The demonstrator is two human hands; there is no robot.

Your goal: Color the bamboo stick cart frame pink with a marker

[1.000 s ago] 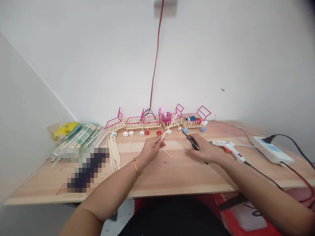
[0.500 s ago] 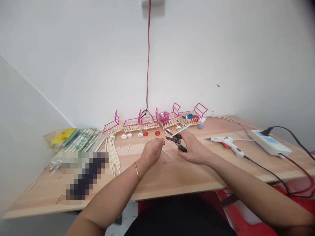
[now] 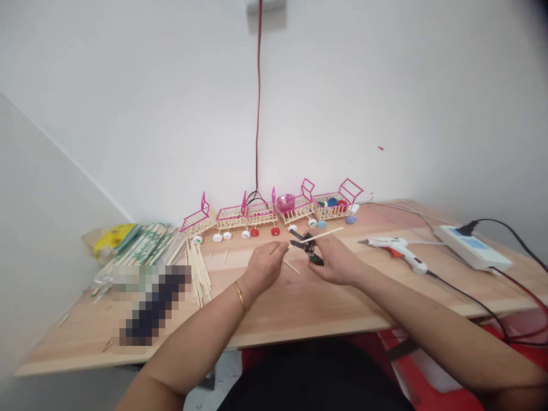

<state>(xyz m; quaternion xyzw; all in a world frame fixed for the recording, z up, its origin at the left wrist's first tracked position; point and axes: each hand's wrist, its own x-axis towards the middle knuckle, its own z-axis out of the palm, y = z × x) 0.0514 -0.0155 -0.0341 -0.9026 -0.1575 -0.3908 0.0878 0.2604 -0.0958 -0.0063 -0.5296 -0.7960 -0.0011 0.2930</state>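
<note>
My left hand (image 3: 266,265) is closed, its fingertips pinching one end of a thin wooden stick (image 3: 327,233). The stick slants up to the right, passing between the parted blades of the small pruning shears (image 3: 305,245). Wrapped round the dark green handles of the shears is my right hand (image 3: 336,257). Below the blades a short stick piece (image 3: 291,266) lies on the table. Behind both hands stands a row of small stick-built carts with pink rims, among them a cart (image 3: 295,213) holding a pink cup (image 3: 286,202). Bottle caps serve as their wheels.
To the right lie a white glue gun (image 3: 391,245) and a power strip (image 3: 471,248) with cables. Loose sticks (image 3: 199,274) and packaged sticks (image 3: 148,245) are on the left, near a yellow bag (image 3: 115,241) and a blurred-out dark object (image 3: 156,308).
The stick has swung to a flatter slant, its far end lower and further right. My right hand and the shears have shifted slightly. The whole view has moved a little.
</note>
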